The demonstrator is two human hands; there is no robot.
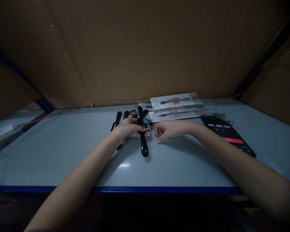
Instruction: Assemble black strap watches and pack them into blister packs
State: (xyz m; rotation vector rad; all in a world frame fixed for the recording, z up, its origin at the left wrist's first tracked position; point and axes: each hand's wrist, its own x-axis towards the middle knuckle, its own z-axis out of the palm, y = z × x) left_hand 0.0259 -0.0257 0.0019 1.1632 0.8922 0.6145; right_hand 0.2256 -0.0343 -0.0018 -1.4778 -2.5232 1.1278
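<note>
My left hand (128, 129) closes around a glossy black plastic handle (143, 145) at centre frame; it looks light, stiff and slippery, so I'd grip mid-shaft. My right hand (166, 130) pinches narrowly on a small metal part (156, 137).

The picture is quite dim, and weak light seems to come from above. One small white glare sits on the surface (50, 161), at the lower middle of the frame. The phone screen (219, 126) shines a little. A soft shadow lies under the right hand (171, 129). The frame edges look bent, and the bottom falls into darkness.
</note>
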